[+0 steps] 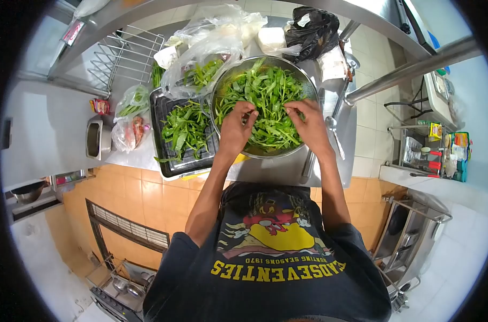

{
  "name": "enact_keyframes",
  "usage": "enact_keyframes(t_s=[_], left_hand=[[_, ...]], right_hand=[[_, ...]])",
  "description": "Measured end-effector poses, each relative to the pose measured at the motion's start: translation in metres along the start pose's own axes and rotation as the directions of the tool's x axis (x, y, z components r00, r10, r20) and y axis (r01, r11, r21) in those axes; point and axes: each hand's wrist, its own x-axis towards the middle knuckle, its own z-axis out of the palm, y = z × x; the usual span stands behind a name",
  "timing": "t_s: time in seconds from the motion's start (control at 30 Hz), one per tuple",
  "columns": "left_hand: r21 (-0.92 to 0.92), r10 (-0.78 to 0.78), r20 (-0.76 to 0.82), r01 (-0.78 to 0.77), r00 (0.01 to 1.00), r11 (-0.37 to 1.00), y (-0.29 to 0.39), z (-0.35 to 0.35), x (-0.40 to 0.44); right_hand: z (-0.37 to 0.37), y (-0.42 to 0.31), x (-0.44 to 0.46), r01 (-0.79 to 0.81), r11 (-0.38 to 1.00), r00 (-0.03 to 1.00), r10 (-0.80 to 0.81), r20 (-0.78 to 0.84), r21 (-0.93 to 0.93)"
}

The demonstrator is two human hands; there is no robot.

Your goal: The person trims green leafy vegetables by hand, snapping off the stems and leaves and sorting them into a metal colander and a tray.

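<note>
A large round metal colander (214,115) heaped with long-leaved greens, which look like water spinach (270,88), stands in front of me. My left hand (239,124) is over its left side, fingers curled in a pinch on the greens. Opposite it, my right hand (307,123) pinches greens between thumb and forefinger, a small gap from the left. The exact stems between the fingertips are too small to make out. Left of the colander, a black tray (171,167) bears more loose greens (184,129).
Clear plastic bags (201,51) and a black bag (312,33) lie behind the colander. A spoon (335,137) rests to the right. At left are a wire rack (128,56), bagged food (134,131) and a steel container (95,138). A metal post (383,83) rises at right.
</note>
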Motion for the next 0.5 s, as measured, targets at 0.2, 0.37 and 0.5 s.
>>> enact_keyframes(t_s=[0.2,0.37,0.5], left_hand=[[0.031,0.015,0.074,-0.018,0.997,0.999,0.001,-0.014,0.005],[0.09,-0.022,0.14,0.01,0.99,0.996,0.007,-0.015,0.006],[0.16,-0.002,0.153,-0.023,0.988,0.987,0.0,-0.009,0.002]], right_hand=[[0.021,-0.003,0.018,0.105,0.984,0.994,-0.101,0.031,-0.147],[0.032,-0.001,0.012,0.167,0.935,0.985,-0.147,0.089,-0.311],[0.034,0.008,0.01,0.122,0.95,0.992,-0.104,0.076,-0.287]])
